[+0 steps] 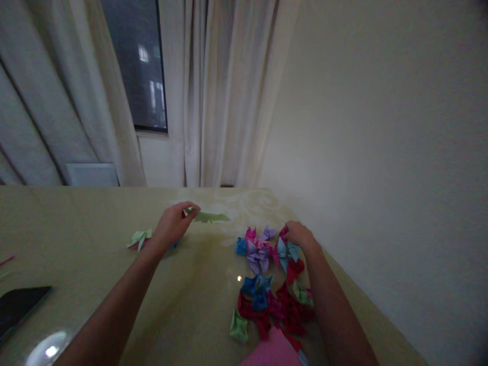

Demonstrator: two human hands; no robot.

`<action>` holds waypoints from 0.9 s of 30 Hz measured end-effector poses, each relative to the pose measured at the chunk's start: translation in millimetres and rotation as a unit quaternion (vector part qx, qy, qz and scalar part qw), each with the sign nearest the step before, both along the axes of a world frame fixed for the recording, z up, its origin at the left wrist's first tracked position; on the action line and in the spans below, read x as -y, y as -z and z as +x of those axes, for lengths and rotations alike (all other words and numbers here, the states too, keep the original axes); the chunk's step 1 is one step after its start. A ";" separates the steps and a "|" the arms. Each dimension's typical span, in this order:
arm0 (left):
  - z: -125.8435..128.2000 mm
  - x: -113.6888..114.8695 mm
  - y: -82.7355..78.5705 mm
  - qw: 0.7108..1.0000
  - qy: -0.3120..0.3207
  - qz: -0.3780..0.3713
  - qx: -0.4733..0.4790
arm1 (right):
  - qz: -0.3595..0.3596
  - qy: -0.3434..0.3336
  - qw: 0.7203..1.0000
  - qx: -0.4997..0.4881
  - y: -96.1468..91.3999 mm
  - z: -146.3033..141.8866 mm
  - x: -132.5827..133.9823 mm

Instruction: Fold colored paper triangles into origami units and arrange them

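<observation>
**Hand and Workpiece Orientation: Green Strip at Left Hand, Folded Pieces at Right Hand**

We locate the green strip [209, 217] over the far middle of the table [190, 300]. Its long axis runs left to right, with the right end slightly nearer; the tapered end points right, toward the wall [381, 152]. Its lower edge is uneven.

We hold its left end in the left hand [176, 221]. Thumb and index fingertips are together, clamped on the strip, with a small gap between the digits behind the tips. The left forearm enters from the near left and extends far and right.

We set the right hand [301, 235] at the far right corner of the far cluster [259, 256] of folded pieces. Its fingers curl down onto a magenta piece [282, 233]; we cannot tell whether they grip it. The right forearm rises from the near right, angled left.

Nearer, we find a second cluster [260, 292] in blue, red and green, with a pink item [270, 352] at its near edge. A pale green folded piece [140, 238] rests left of the left wrist.
</observation>
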State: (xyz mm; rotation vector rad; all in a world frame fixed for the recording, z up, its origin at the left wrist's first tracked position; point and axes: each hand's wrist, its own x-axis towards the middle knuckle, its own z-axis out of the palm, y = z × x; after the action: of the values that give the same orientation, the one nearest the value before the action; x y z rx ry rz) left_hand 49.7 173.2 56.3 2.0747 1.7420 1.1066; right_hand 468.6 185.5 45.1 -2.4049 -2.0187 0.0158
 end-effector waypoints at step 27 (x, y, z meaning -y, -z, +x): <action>-75.9 -10.3 36.0 0.930 -0.064 -0.248 -0.264 | 0.251 -0.177 0.949 -0.065 -7.6 -67.0 -7.9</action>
State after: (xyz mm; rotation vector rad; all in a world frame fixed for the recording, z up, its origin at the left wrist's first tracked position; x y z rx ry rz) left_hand -26.2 183.5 20.3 2.0460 2.1264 0.0698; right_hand 401.6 193.4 52.7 -1.6832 -2.0503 -0.2924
